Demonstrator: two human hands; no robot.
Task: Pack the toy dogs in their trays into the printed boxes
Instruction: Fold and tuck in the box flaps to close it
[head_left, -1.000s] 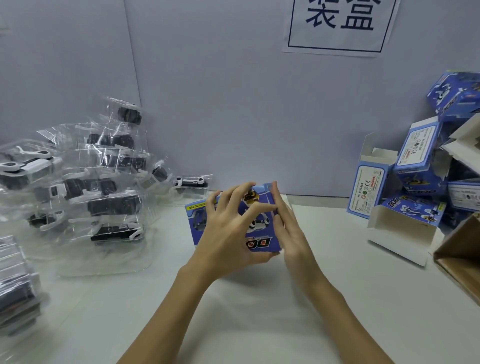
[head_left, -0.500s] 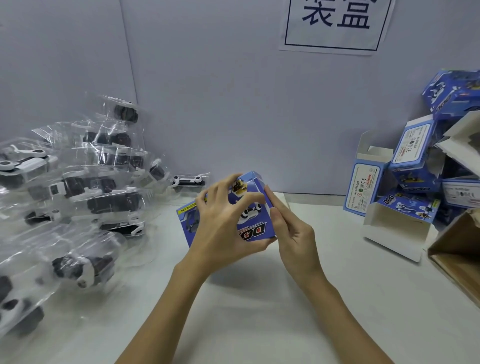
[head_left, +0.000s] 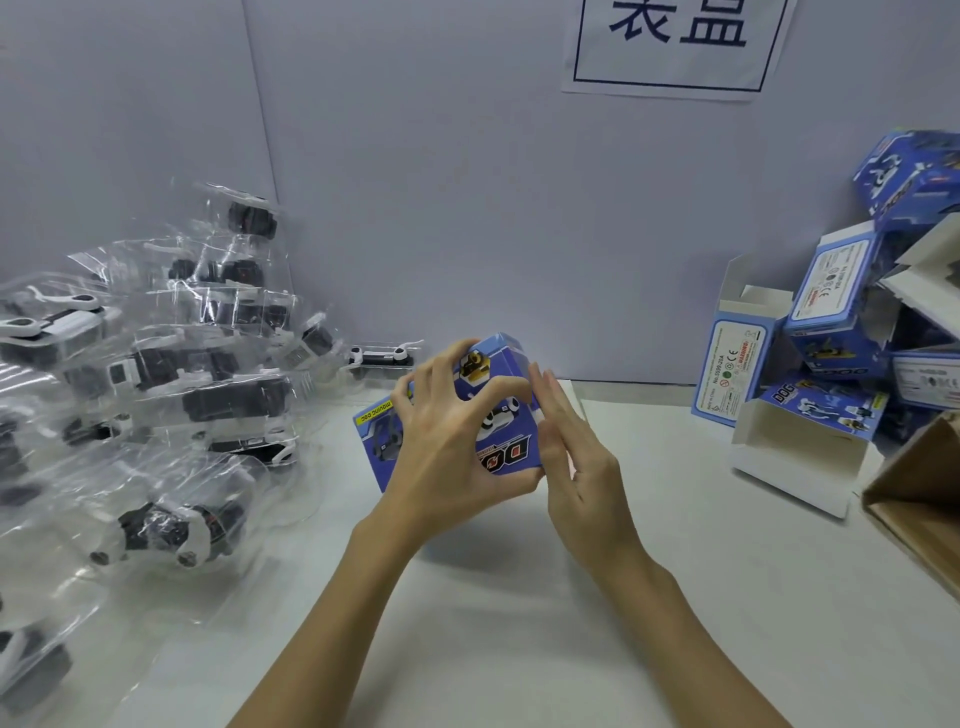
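While the printed box (head_left: 501, 415) is gripped tilted above the table by the curled left hand (head_left: 447, 457), with the straight-fingered right hand (head_left: 576, 457) pressed against its right end, that end flap could be creased if pushed unevenly.

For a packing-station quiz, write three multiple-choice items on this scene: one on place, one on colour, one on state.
1. Where is the pile of bagged toy dogs?
A. left of the hands
B. right of the hands
C. inside the cardboard carton

2. What is the main colour of the held box?
A. red
B. blue
C. green

3. What is the left hand doing?
A. resting flat on the table
B. hanging idle
C. gripping the box

Answers: 1 A, the pile fills the left side; 2 B, its printed faces are blue; 3 C, its fingers curl round the box while the right hand touches the box's right end.
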